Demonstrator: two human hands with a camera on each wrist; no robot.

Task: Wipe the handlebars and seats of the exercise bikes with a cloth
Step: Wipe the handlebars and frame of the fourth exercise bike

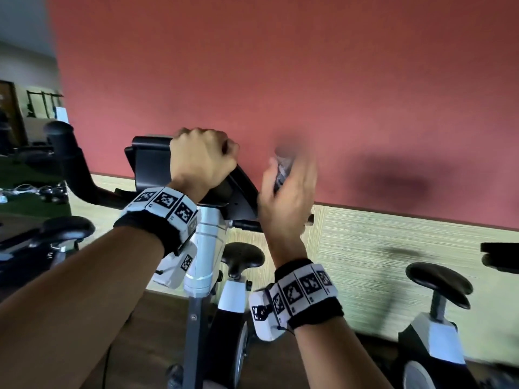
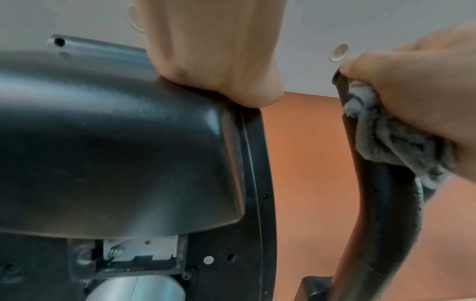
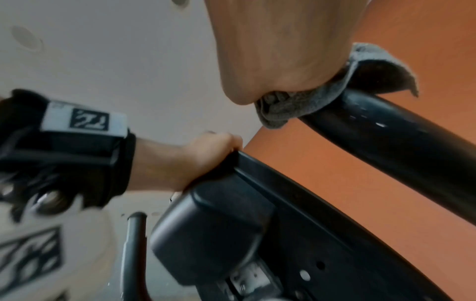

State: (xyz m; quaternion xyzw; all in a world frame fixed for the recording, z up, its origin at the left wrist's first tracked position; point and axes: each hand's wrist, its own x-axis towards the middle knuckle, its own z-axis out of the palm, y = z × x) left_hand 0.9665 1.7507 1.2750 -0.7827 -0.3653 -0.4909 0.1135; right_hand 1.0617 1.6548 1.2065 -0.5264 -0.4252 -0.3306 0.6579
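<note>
Grey fleecy cloth point(image 2: 394, 138) is soft and limp, so bunching it works: right hand point(image 1: 286, 197) wraps it round the right handlebar point(image 3: 401, 142), a stiff, slick black tube (probably slippery). Left hand point(image 1: 200, 161) curls over the hard plastic console point(image 2: 115, 152) edge, steadying things.

Right hand point(image 1: 286, 192) and cloth point(image 1: 282, 171) motion-blurred; its fingertips hidden.

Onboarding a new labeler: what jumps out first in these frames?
The right hand, at the centre of the head view, grips a grey cloth wrapped round the bike's black handlebar. Just left of it, the left hand clamps the top edge of the black console. Behind both, a large red wall fills the upper frame.
</note>
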